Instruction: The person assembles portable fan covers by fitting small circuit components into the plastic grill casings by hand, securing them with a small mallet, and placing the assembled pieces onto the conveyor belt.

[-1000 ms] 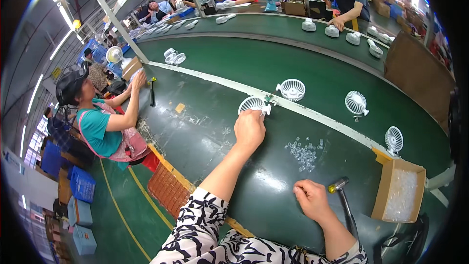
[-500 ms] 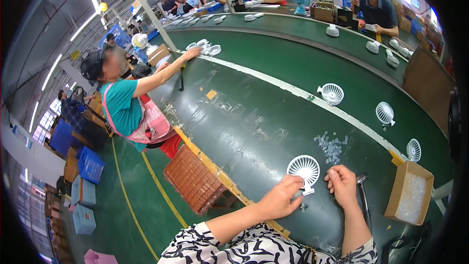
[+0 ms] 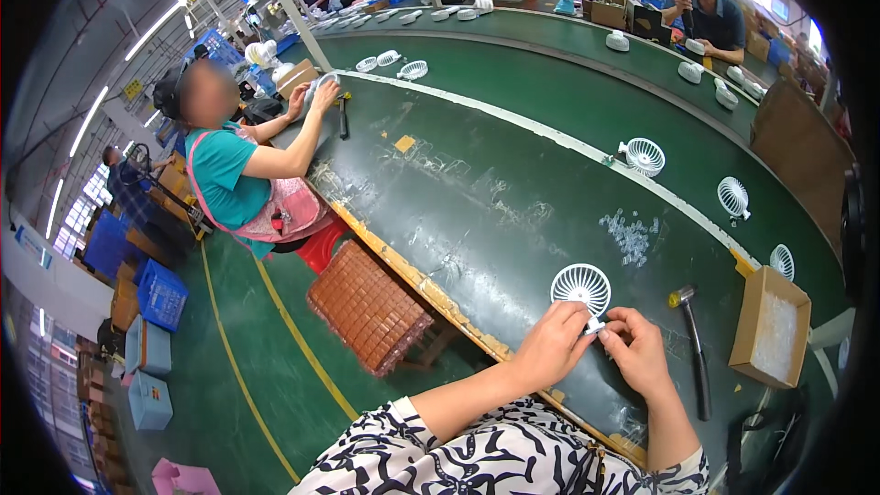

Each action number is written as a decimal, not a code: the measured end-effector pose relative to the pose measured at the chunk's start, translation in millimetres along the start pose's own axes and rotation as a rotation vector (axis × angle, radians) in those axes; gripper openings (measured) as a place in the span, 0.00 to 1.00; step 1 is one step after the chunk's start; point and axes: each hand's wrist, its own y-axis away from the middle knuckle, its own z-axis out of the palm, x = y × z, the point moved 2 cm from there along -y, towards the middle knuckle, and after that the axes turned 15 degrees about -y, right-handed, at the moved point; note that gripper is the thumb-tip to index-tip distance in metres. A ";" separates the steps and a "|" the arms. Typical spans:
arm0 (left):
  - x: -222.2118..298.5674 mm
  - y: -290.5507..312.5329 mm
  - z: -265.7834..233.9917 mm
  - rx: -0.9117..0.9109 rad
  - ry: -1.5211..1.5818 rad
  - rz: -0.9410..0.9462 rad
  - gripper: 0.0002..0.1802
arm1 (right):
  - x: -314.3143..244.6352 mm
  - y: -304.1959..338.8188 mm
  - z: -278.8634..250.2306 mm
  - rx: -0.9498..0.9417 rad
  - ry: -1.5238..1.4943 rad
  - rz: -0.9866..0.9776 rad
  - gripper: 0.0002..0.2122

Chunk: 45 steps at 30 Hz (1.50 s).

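1. Since a second ago, left hand point(image 3: 548, 346) has pulled back from its far reach; both hands now meet close to the body at the near edge of the green bench point(image 3: 477, 192), and the white fan grille point(image 3: 580, 286) has come in with them.
2. Left hand's fingers are narrow, pinched on the grille's lower rim. Right hand point(image 3: 637, 353) at its 3 o'clock, fingertips closed on a small white piece at the grille's base; piece too small to identify.
3. Grille lies flat on the bench at 12 o'clock from the hands, touching both.
4. Risk: the small piece slips from the pinch and bounces off the bench edge at 6 o'clock. Cause: fingertip-only grip, working right at the edge.
5. Risk: thin grille ribs flex or snap if pressed off-centre. Cause: grille only steadied at the rim.
6. Risk: right forearm knocks the hammer point(image 3: 689, 346) lying just beside it at 3 o'clock, possibly into the cardboard box point(image 3: 752, 307).
7. Pile of small clear parts point(image 3: 631, 234) at 1 o'clock could scatter if swept by a reach.
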 end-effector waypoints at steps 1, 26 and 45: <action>1.4 0.7 0.9 0.011 0.013 0.004 0.20 | -2.0 3.2 2.7 0.005 0.032 -0.025 0.13; 14.9 -5.7 8.3 -0.112 0.009 -0.049 0.26 | -0.6 22.9 8.2 0.058 -0.278 0.199 0.07; 17.7 -12.8 5.1 -0.124 -0.028 -0.062 0.25 | -2.6 26.5 10.3 0.091 -0.118 0.143 0.07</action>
